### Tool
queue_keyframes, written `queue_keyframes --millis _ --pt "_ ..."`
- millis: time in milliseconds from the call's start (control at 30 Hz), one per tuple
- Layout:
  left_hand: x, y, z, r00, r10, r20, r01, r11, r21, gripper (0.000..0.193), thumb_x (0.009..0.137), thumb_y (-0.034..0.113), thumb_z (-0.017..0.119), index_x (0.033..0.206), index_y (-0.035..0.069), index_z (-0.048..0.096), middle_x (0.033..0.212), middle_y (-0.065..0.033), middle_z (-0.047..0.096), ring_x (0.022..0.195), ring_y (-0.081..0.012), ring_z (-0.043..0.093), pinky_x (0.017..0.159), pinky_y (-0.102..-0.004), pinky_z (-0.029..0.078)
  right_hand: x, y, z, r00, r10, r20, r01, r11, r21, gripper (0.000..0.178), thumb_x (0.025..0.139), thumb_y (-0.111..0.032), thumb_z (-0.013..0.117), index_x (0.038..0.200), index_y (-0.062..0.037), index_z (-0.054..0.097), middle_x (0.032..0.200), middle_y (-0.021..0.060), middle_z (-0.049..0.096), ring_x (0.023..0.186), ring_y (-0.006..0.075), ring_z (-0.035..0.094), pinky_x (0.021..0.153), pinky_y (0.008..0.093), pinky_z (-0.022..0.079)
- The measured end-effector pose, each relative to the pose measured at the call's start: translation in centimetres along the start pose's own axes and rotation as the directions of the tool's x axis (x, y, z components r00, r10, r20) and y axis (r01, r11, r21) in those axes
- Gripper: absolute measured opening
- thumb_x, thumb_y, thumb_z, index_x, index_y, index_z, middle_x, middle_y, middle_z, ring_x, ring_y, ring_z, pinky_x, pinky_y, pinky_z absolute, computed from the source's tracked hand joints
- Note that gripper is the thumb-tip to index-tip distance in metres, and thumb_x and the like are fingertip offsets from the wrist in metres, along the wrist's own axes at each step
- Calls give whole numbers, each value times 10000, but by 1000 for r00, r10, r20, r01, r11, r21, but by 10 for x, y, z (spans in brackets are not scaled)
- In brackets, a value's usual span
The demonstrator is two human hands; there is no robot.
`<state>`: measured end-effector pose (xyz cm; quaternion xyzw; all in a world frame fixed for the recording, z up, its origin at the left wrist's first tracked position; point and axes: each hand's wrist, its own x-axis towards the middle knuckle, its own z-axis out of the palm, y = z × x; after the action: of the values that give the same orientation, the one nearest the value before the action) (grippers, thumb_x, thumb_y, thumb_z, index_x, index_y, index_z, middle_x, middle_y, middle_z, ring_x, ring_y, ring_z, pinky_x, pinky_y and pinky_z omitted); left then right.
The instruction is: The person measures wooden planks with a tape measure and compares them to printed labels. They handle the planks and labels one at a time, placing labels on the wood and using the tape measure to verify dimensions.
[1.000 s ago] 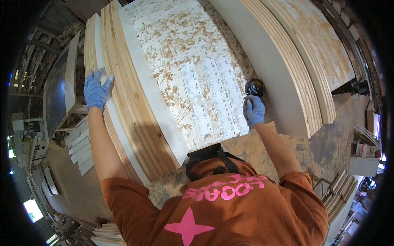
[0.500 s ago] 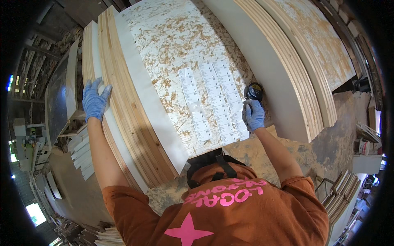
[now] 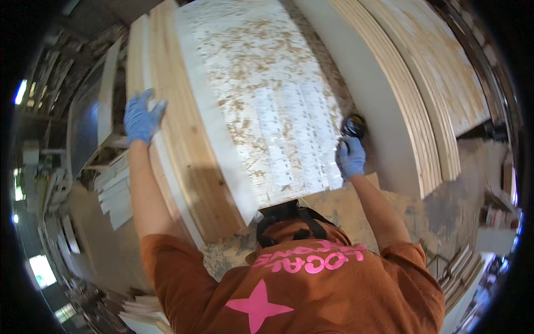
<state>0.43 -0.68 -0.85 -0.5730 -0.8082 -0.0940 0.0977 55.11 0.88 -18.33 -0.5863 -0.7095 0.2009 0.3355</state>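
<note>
My left hand, in a blue glove, lies with its fingers spread on the edges of the upright pale wooden boards to the left. My right hand, also gloved, is curled closed at a round black tape measure, beside the stack on the right. Its fingertips are partly hidden and blurred. Between my hands lies a scuffed white and brown panel. Rows of small white printed labels cover its near part, just left of my right hand.
Thick layered boards stand along the right, beside another scuffed panel. White strips lie at the left below a dark-topped table. More boards lean at lower right. A worn floor shows near the right stack.
The view has shifted slightly, with the left boards now further right in it, and is more blurred. Both hands keep their places at the left boards and the tape measure.
</note>
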Motion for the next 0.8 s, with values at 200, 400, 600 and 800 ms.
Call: queue_keyframes --millis 200,400,600,800 --pt "3 30 -25 995 -94 23 92 994 53 560 785 509 622 1212 151 568 1380 -209 399 1292 -358 358 1074 -413 289 -4 9 2 998 -49 -40 50 998 39 153 868 -134 501 926 -35 602 889 170 571 847 327 559 775 392 450" --pt "0 19 -24 984 -162 72 163 987 -6 633 759 583 595 1270 215 534 1439 -183 328 1333 -339 289 1102 -437 200 -2 18 9 987 -152 -46 151 988 -11 173 859 -162 523 925 -24 605 899 167 579 848 328 558 794 393 448" --pt "-5 26 -32 976 -194 96 200 979 -48 632 774 552 613 1295 207 515 1452 -168 307 1338 -323 288 1102 -413 232 -2 15 6 983 -182 -35 181 983 -18 140 840 -113 558 932 -20 606 886 146 594 829 294 572 781 368 456" --pt "2 16 -34 978 -121 171 151 973 -176 677 763 591 588 1308 201 494 1466 -164 281 1353 -337 242 1101 -466 185 1 25 -1 983 130 128 -156 964 217 213 858 -99 587 1047 0 598 1024 90 640 921 154 576 850 275 442"
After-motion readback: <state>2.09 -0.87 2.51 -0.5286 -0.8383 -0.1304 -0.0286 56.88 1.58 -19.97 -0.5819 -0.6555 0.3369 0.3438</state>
